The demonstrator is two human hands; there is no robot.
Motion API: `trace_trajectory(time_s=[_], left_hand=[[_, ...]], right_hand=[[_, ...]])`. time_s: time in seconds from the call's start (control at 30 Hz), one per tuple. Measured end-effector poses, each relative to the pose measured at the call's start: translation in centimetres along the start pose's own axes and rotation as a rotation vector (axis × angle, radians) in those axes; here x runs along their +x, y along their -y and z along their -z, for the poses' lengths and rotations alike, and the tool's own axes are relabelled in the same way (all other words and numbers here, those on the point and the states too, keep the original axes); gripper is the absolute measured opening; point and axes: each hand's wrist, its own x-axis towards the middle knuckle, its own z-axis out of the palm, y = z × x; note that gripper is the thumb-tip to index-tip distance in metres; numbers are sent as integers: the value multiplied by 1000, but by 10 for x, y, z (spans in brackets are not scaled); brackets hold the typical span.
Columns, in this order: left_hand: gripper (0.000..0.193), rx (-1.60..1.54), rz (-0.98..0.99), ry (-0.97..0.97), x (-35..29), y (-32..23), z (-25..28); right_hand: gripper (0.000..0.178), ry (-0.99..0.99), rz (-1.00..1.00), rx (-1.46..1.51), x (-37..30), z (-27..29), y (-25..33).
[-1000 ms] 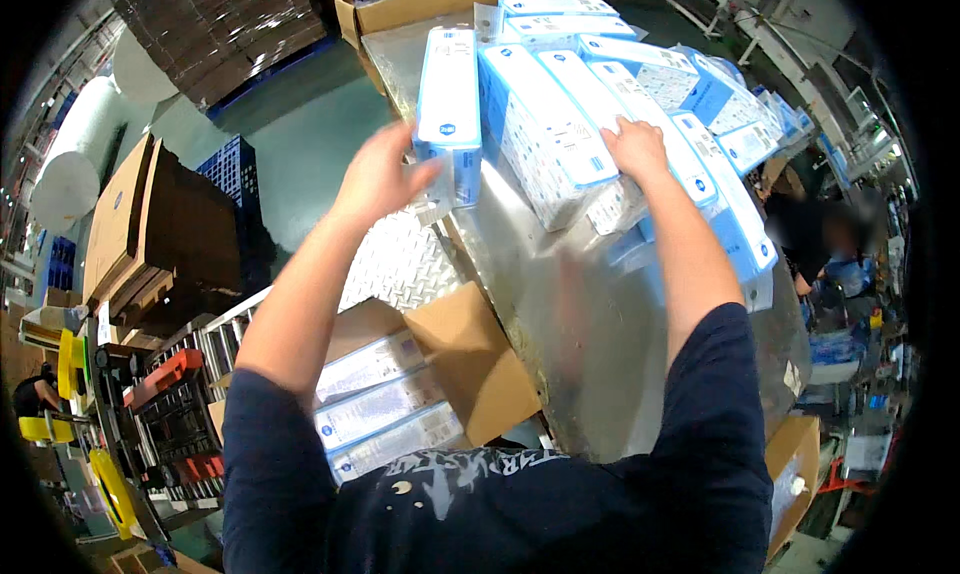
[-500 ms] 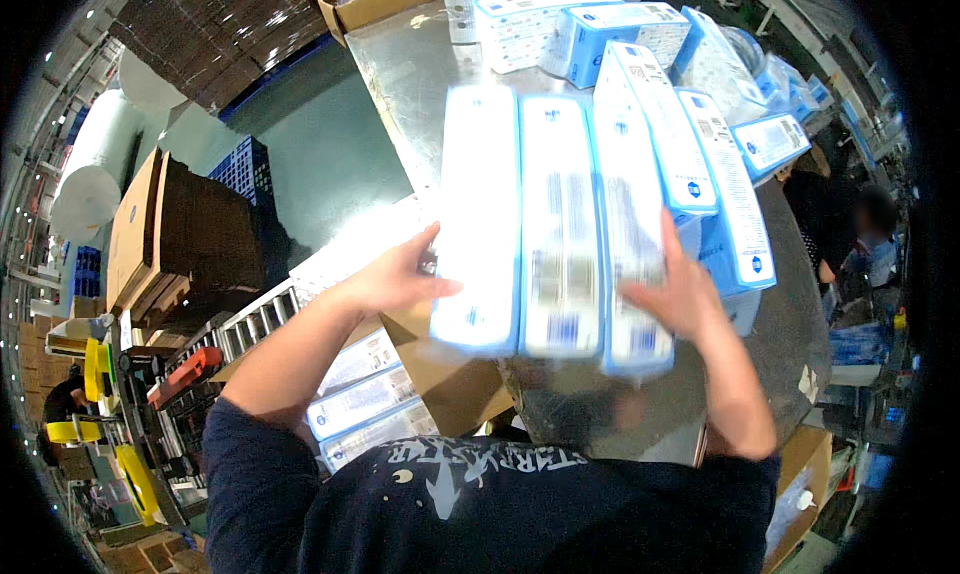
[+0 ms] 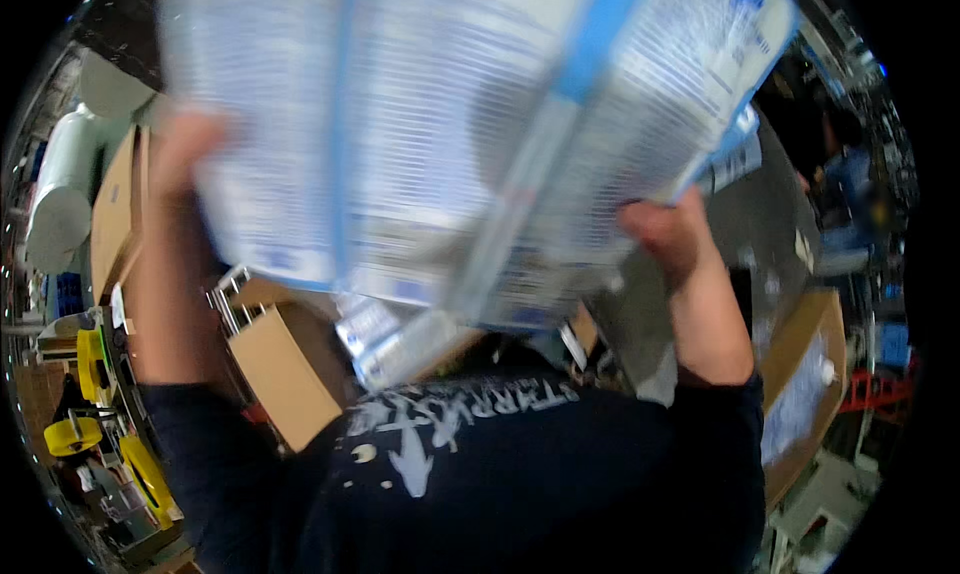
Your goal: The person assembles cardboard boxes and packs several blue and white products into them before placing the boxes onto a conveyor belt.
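Note:
Three white-and-blue boxes (image 3: 440,124) are squeezed side by side between my hands, raised close to the camera and filling the upper middle. Their printed faces are smeared by motion, and the row fans slightly, with the right box tilted. My left hand (image 3: 190,149), blurred, presses on the outer left side. Against the lower right side lies my right hand (image 3: 670,229), its thumb on the near face and its other fingers hidden behind the box. Below the row, more white-and-blue boxes (image 3: 410,349) sit in an open carton whose brown flap (image 3: 285,379) sticks out to the left.
A grey metal table (image 3: 775,209) is at the right, with a white-and-blue box (image 3: 738,159) on it. Another open carton (image 3: 815,374) stands at the lower right. Yellow tape rolls (image 3: 90,364) are at the left, near large white rolls (image 3: 65,214). A person (image 3: 850,174) is at the far right.
The three boxes have come up off the table side toward the camera, tipping so their broad faces show. Both hands rose with them, and the view has shifted.

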Motion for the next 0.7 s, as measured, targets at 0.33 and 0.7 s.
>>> trace_trajectory(time_s=[0.33, 0.7], left_hand=[[61, 105, 183, 15, -165, 197, -18], [76, 973, -249, -154, -77, 133, -125]], right_hand=[[41, -10, -441, -390, -94, -77, -62], [33, -1174, -676, -1357, -220, 239, -96]])
